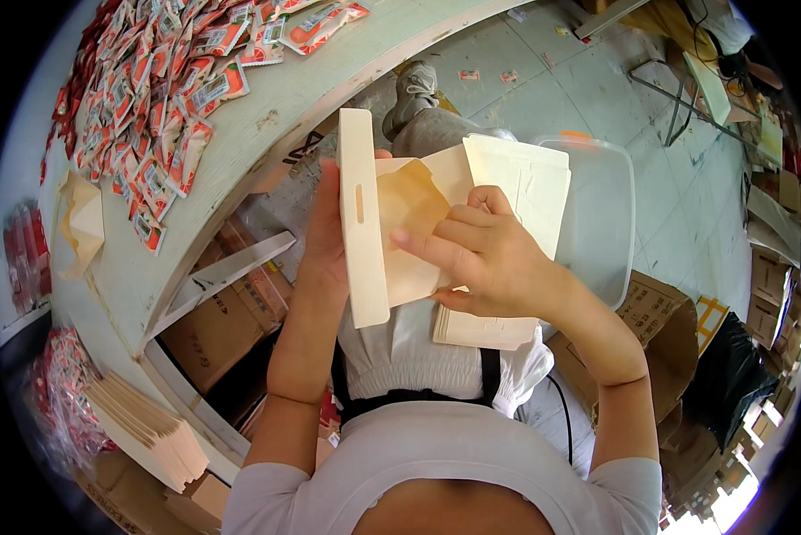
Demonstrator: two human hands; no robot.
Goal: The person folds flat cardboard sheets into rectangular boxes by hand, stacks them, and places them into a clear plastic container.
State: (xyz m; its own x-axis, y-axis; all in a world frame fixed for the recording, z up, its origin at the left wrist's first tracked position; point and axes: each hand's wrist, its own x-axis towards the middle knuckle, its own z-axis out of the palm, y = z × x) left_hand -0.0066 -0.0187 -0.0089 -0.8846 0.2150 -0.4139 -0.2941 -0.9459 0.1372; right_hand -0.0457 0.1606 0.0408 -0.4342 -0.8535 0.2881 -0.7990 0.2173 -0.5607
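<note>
A cream cardboard box (365, 267), partly folded into shape, is held up over my lap with its long slotted side turned toward the top. My left hand (326, 223) grips it along the left side, the fingers mostly hidden behind it. My right hand (490, 254) has its index finger stretched onto the tan inside of the box and its thumb by the lower edge, so the panel lies between them; the other fingers are curled. Under that hand, flat cream box blanks (530, 187) lie in a stack on my lap, beside a clear plastic bin (610, 227).
Many small red-and-white packets (164, 134) are heaped on the curved worktable (284, 116) at the left. One open cream box (82, 223) lies near them. More blanks (151, 428) stand stacked at lower left. Brown cartons (646, 330) and a black bag (730, 379) are at right.
</note>
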